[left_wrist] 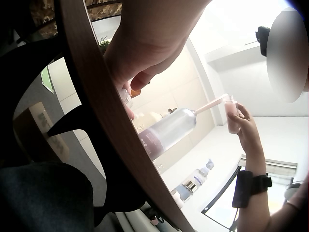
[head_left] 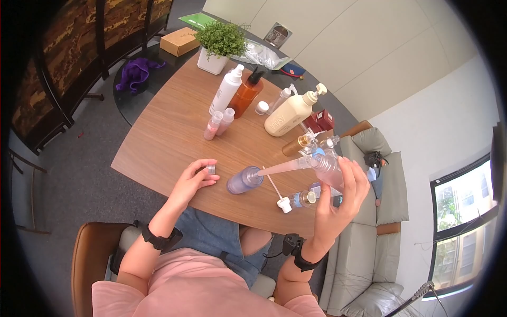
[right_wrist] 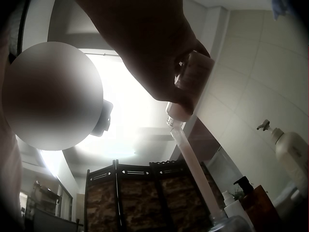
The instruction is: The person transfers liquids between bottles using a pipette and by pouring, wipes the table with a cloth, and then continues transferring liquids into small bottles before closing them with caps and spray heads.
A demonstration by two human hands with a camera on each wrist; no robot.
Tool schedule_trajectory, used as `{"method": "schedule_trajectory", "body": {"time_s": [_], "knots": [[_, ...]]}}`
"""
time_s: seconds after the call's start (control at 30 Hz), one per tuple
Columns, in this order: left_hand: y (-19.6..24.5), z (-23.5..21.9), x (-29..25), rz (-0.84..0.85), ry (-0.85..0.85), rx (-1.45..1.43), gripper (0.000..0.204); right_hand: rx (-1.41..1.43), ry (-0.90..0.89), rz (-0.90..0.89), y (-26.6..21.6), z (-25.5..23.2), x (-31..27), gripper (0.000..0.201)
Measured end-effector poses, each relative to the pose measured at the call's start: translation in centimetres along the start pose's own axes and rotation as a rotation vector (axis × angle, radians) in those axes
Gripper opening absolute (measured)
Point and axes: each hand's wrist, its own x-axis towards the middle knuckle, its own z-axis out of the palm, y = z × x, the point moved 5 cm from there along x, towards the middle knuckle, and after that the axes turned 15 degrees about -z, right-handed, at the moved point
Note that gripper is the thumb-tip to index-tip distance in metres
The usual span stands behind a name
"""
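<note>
My right hand (head_left: 343,193) grips a small clear bottle with pinkish contents (right_wrist: 192,79), tipped with its mouth toward the left. A long, see-through pinkish tube (head_left: 285,167) slopes from that mouth down to the neck of a purple-tinted clear bottle (head_left: 244,180). This second bottle stands upright on the table, and the tube's narrower end overlaps its opening. To its left, my left hand (head_left: 191,179) rests at the tabletop and pinches a small clear ribbed cap (head_left: 211,169) between thumb and fingers. In the left wrist view the cap is partly hidden by the fingers.
A white pump top with a dip tube (head_left: 284,204) lies beside a small clear bottle (head_left: 303,198) near the front edge. Two small pink bottles (head_left: 213,126), a white bottle (head_left: 227,90), an amber pump bottle (head_left: 246,96) and a cream pump bottle (head_left: 289,114) stand farther back.
</note>
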Motion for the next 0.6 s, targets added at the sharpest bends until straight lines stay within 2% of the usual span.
{"method": "schedule_trajectory", "body": {"time_s": [0.47,0.6], "knots": [[-0.1,0.0,0.1,-0.009,-0.008,-0.001,0.033,0.075,0.011,0.043,0.4,0.5,-0.5,0.053],[0.1,0.1,-0.2,-0.007,0.006,-0.002,0.031,0.143,0.065,0.121,0.5,0.7,-1.3,0.054]]}}
